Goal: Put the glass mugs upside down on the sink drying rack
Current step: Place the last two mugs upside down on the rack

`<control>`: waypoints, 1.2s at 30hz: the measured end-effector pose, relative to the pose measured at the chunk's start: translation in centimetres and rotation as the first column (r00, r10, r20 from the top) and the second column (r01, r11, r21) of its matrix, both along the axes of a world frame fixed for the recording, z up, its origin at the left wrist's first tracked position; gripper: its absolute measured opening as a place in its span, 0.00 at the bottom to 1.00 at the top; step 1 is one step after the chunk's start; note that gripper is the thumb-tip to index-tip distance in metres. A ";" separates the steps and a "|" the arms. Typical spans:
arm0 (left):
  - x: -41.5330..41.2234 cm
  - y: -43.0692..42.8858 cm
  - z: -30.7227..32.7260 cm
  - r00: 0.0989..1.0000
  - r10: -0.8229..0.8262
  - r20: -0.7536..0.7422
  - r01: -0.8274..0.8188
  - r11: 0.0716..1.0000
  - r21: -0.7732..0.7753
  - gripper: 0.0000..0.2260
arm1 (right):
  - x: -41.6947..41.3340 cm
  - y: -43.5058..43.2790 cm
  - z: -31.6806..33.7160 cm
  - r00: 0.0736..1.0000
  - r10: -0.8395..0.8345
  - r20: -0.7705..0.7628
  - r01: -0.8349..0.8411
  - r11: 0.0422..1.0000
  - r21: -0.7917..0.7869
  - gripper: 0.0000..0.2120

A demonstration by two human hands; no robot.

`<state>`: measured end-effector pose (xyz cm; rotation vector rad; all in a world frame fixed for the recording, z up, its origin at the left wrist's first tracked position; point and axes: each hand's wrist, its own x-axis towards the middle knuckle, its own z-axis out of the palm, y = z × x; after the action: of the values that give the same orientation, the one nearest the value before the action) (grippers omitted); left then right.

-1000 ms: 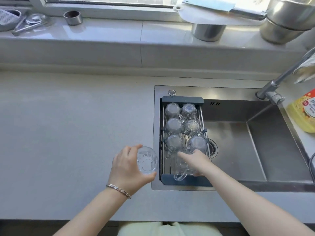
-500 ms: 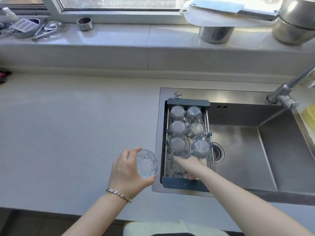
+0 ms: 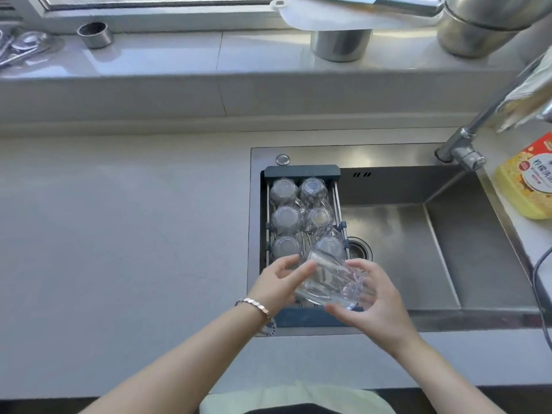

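Observation:
A clear glass mug (image 3: 328,286) hangs tilted over the near end of the sink drying rack (image 3: 301,171). Both hands hold it. My left hand (image 3: 277,283) grips its left side with fingers spread, and my right hand (image 3: 378,303) cups its right side and bottom. Several glass mugs (image 3: 285,219) stand upside down in two rows in the rack, filling its far and middle parts. The held mug and my hands hide the near end of the rack.
The rack spans the left side of a steel sink (image 3: 448,315). A faucet (image 3: 460,150) and a yellow dish soap bottle (image 3: 528,180) stand at the right. Steel pots (image 3: 340,44) and a small metal cup (image 3: 95,34) sit on the window ledge. Grey countertop (image 3: 119,234) lies to the left.
My left hand carried its mug from above the countertop rightward over the rack. My right hand came off the mug it was setting in the rack and now also holds this mug.

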<state>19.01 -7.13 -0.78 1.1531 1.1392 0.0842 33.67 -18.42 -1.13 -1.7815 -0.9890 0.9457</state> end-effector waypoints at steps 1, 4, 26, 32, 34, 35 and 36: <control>0.3 0.2 -0.7 0.995 -0.081 -0.059 0.085 0.993 0.080 0.31 | 0.7 0.2 -0.1 0.995 -0.003 0.099 0.006 1.000 -0.024 0.30; 0.1 0.9 -3.4 0.866 -0.314 -0.390 0.468 0.782 0.411 0.29 | 2.1 1.3 -0.7 0.903 0.087 0.421 -0.026 0.989 -0.148 0.27; 0.8 1.5 -8.0 0.463 -0.441 -0.768 0.886 0.199 0.420 0.27 | -0.3 5.2 -5.7 0.655 0.447 0.609 -0.078 0.842 -0.534 0.30; -0.5 2.3 -8.2 0.512 -0.450 -0.731 0.858 0.232 0.458 0.30 | 0.7 5.0 -7.3 0.627 0.519 0.581 -0.198 0.827 -0.525 0.32; -0.6 2.0 -8.3 0.523 -0.448 -0.725 0.851 0.237 0.468 0.30 | 0.8 4.8 -7.6 0.629 0.514 0.583 -0.216 0.837 -0.503 0.33; -0.7 2.0 -8.3 0.533 -0.446 -0.719 0.845 0.247 0.474 0.30 | 0.9 4.7 -7.7 0.631 0.508 0.587 -0.220 0.842 -0.493 0.33; -0.7 2.0 -8.3 0.537 -0.446 -0.716 0.843 0.249 0.477 0.31 | 0.9 4.7 -7.7 0.637 0.498 0.588 -0.218 0.848 -0.482 0.32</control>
<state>18.27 -5.15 -9.10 2.5748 0.8532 -0.4355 34.58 -13.76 -8.83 -2.4007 -1.8171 0.7104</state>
